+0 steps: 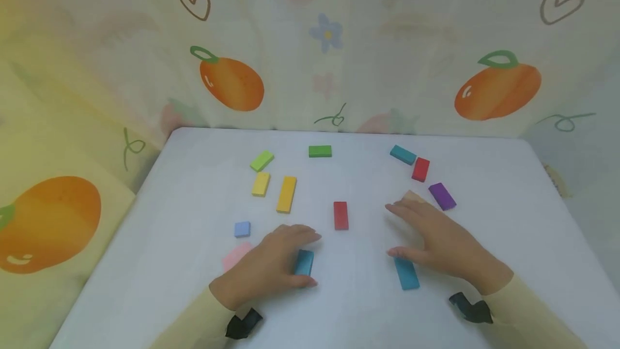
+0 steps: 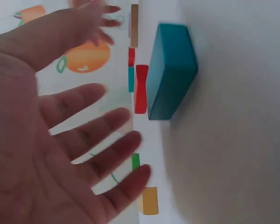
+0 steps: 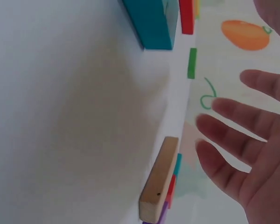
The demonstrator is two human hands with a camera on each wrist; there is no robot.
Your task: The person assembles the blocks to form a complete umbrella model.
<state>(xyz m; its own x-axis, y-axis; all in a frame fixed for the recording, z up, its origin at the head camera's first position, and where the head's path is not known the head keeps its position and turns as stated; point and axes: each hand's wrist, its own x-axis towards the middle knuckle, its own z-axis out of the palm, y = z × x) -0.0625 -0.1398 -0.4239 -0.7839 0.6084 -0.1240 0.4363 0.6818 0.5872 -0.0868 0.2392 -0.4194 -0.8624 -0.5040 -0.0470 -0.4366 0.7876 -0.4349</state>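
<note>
White table (image 1: 358, 314): left of the middle red block (image 1: 340, 215), the left hand (image 1: 266, 265) is loose, holding nothing; right of it, the right hand (image 1: 448, 241) too. Best pinch each blue block (image 1: 408, 274) gently.

A pale cream fabric backdrop (image 1: 286, 26) rises behind a smooth white round-cornered table (image 1: 358, 306), seen from afar on my head feed. I see two glossy printed orange fruits (image 1: 232, 84) with green leaves facing me, brown outlined hearts (image 1: 194, 4) above them and a pale-blue printed flower (image 1: 326, 33) between; a larger orange fruit print (image 1: 53, 225) sits at left.
</note>
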